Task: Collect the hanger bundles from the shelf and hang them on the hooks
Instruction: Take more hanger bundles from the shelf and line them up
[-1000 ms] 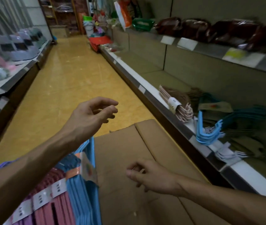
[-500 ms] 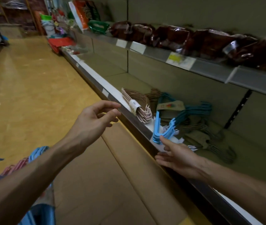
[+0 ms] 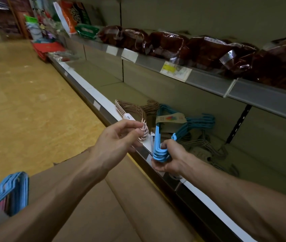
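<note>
Blue plastic hanger bundle (image 3: 158, 147), frame centre, is gripped by right hand (image 3: 169, 158); left hand (image 3: 116, 142), fingers loosely released, should be closed round its far end before lifting.

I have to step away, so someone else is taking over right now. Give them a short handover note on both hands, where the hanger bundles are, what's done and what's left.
Right hand: grips the corner of the blue hanger bundle at the front edge of the lower shelf.
Left hand: holds nothing, fingers loosely curled at the hooks of the pink hanger bundle; whether they touch is unclear.
Also on the shelf: brown hanger bundles behind the blue one.
Done: the blue bundle is gripped.
Left: lift out the blue bundle, take the pink and brown ones, and hang them all on the hooks, which are not in view.
</note>
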A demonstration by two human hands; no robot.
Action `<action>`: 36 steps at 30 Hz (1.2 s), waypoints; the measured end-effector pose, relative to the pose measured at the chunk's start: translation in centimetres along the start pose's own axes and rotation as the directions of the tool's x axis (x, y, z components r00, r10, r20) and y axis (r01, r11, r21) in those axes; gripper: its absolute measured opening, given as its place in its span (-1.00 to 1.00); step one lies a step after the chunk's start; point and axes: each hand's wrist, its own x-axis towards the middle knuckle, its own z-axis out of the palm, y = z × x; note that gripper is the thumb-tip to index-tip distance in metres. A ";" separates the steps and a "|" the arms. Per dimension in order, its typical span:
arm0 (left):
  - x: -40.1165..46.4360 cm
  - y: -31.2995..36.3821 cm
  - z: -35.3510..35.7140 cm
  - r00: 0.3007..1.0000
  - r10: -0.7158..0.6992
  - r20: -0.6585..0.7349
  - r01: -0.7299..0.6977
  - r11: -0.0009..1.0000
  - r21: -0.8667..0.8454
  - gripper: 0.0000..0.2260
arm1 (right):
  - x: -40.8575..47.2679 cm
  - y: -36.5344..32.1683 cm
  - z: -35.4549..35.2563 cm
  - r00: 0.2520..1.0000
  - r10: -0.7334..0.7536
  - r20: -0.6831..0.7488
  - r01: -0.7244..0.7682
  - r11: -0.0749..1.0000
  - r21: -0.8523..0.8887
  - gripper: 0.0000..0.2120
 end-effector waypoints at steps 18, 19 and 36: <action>-1.3 0.0 -3.5 0.999 -0.042 0.012 0.041 0.992 0.116 -0.86 | -2.2 1.3 -3.2 0.974 -0.184 -0.134 0.193 0.979 0.061 -0.87; -1.3 0.1 -3.6 0.999 -0.043 0.008 0.042 0.992 0.121 -0.87 | -2.4 1.3 -3.4 0.974 -0.186 -0.126 0.194 0.980 0.051 -0.87; -2.4 -0.4 -9.1 0.939 -0.261 -0.224 0.268 0.963 0.003 -0.72 | -4.0 5.3 -0.6 0.944 -0.248 0.219 0.307 0.902 -0.304 -0.68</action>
